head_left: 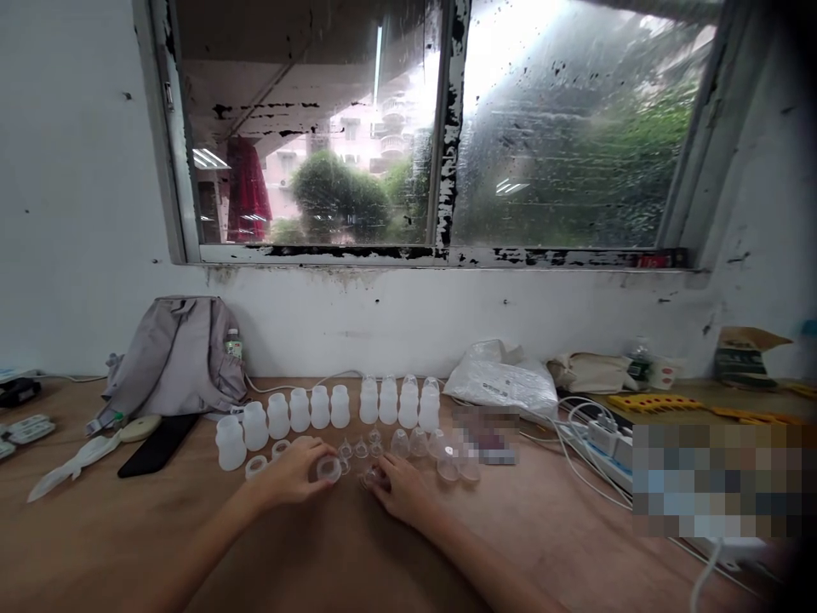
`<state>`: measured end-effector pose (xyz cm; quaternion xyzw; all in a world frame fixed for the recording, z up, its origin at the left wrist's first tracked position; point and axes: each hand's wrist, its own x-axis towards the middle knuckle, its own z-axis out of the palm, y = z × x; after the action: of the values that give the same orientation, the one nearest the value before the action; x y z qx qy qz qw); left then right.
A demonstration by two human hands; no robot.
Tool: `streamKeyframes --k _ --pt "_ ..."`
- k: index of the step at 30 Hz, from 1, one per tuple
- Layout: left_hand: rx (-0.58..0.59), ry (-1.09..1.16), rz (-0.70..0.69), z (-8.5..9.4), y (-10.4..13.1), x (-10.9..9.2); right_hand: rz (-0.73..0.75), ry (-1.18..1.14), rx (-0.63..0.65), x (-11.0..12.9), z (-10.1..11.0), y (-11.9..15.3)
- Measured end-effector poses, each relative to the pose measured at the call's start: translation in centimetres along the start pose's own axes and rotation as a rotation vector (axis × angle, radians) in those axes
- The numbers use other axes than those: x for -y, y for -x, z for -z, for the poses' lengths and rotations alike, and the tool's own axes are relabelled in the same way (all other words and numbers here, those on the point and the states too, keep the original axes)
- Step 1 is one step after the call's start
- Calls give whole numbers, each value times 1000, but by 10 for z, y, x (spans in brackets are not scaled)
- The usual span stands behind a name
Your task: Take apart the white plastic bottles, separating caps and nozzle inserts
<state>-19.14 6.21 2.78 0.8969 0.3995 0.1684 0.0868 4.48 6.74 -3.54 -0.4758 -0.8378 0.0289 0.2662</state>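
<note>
My left hand (297, 471) pinches a translucent screw ring (328, 468) between thumb and fingers, just above the table. My right hand (403, 489) is closed on a clear bottle nipple (368, 479), partly hidden by its fingers. More clear nipples (361, 448) stand between and behind my hands. Beside my left hand lie loose rings (256, 466). Clear domed caps (448, 466) are grouped to the right of my right hand. Behind stands a row of open frosted baby bottles (278, 415) on the left, and several capped bottles (409, 402) on the right.
A grey backpack (175, 358) leans on the wall at back left, with a black phone-like slab (158, 445) before it. A plastic-wrapped package (501, 377) lies at back right. White cables (591, 477) and a power strip (600, 443) occupy the right side.
</note>
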Motion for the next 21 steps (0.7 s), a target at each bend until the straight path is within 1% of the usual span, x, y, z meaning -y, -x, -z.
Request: streamKeyframes --k 3,5,7,10,13,16,21 --pt "-124 151 -51 -16 -17 -25 90 -60 28 -11 10 10" --pt "-178 221 -67 -32 -27 -37 73 -134 15 -20 13 12" --pt "-205 262 -68 -48 -35 -42 26 -213 -44 -30 14 12" --pt "-220 269 -42 -68 -40 -41 -8 -270 -136 -40 15 10" --pt "-220 250 -5 -79 -38 -35 -4 -252 -158 -40 14 10" --pt "-196 224 -6 -85 -37 -31 13 -207 -143 -36 12 11" --pt "-175 186 -11 -87 -38 -30 23 -176 -118 -33 9 11"
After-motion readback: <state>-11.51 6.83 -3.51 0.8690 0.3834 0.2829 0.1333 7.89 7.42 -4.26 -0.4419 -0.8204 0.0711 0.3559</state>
